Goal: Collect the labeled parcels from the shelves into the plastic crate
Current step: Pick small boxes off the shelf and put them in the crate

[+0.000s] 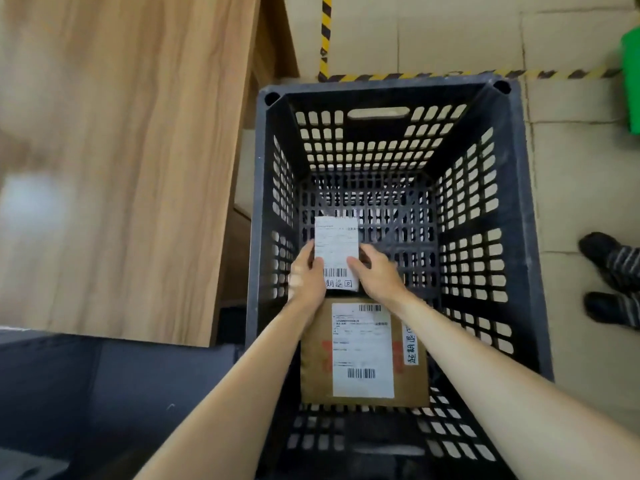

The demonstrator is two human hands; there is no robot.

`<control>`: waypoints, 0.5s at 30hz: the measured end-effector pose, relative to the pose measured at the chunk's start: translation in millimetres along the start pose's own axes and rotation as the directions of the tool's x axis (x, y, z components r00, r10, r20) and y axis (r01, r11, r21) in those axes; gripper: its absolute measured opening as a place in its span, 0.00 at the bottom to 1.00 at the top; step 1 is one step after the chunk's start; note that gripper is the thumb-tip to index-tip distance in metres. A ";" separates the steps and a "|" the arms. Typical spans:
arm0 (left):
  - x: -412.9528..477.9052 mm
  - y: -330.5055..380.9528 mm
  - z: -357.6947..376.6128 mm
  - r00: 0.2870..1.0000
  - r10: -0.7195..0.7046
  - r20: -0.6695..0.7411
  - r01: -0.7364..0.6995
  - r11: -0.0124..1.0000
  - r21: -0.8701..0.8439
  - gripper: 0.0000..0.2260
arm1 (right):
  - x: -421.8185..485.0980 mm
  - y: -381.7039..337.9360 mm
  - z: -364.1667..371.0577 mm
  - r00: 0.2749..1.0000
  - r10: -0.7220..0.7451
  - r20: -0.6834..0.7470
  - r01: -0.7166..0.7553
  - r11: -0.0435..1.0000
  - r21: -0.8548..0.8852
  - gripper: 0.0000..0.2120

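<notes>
A dark plastic crate with lattice walls stands on the floor below me. Both my arms reach down into it. My left hand and my right hand hold a small parcel with a white shipping label and barcode between them, low over the crate's bottom. Nearer to me in the crate lies a brown cardboard parcel, flat, with a white label on top and a handwritten strip along its right side.
A wooden shelf panel rises at the left, close to the crate. Yellow-black hazard tape marks the tiled floor behind. Another person's dark shoes stand at the right. A green object sits at the far right edge.
</notes>
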State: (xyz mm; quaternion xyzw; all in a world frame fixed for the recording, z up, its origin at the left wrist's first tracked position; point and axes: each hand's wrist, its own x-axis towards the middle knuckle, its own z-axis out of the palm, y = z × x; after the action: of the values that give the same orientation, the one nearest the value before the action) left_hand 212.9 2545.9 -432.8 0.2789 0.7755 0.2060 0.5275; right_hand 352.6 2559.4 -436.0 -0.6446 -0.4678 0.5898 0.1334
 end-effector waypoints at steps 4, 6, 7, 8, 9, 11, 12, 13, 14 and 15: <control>10.2 -7.6 2.9 0.998 -0.023 -0.056 0.033 0.982 0.188 0.21 | 7.0 8.8 4.3 0.996 0.004 0.094 0.002 0.998 -0.065 0.17; 8.4 -5.6 1.1 0.998 -0.045 -0.048 0.056 0.962 0.267 0.21 | 8.4 6.1 2.4 0.995 0.020 0.098 -0.007 0.991 -0.132 0.17; 5.1 -1.8 0.3 0.998 -0.049 -0.047 0.061 0.956 0.286 0.21 | 8.8 3.2 0.2 0.995 0.018 0.096 -0.001 0.984 -0.177 0.16; 1.1 3.3 -0.9 0.997 -0.054 -0.048 0.066 0.952 0.298 0.22 | 8.3 -1.4 -3.0 0.995 0.009 0.095 0.013 0.972 -0.235 0.15; -4.3 9.5 -3.0 0.998 -0.049 -0.049 0.061 0.949 0.308 0.22 | 6.1 -8.0 -7.4 0.995 -0.002 0.095 0.031 0.953 -0.302 0.14; -18.3 26.6 -8.6 0.999 0.012 -0.051 0.005 0.944 0.330 0.22 | -3.3 -28.4 -21.6 0.996 -0.034 0.081 0.068 0.889 -0.453 0.13; -29.3 39.1 -12.7 0.998 0.051 -0.042 -0.033 0.940 0.341 0.21 | -9.7 -41.7 -31.2 0.994 -0.079 0.070 0.104 0.843 -0.528 0.13; -41.0 52.8 -18.1 0.995 0.098 -0.027 -0.082 0.930 0.357 0.21 | -17.2 -57.8 -42.5 0.988 -0.142 0.067 0.154 0.787 -0.598 0.13; -55.5 68.5 -25.3 0.989 0.145 -0.005 -0.131 0.907 0.399 0.20 | -25.8 -75.8 -54.5 0.975 -0.210 0.076 0.208 0.726 -0.656 0.13; -71.2 84.7 -34.2 0.979 0.201 0.014 -0.185 0.872 0.454 0.20 | -35.7 -96.4 -66.6 0.958 -0.270 0.096 0.257 0.660 -0.706 0.13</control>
State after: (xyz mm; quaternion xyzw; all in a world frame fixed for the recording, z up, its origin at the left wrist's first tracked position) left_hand 219.7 2563.0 -318.4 0.4666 0.7791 0.0759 0.4116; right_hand 373.4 2608.3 -325.6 -0.5763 -0.7459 0.3317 -0.0378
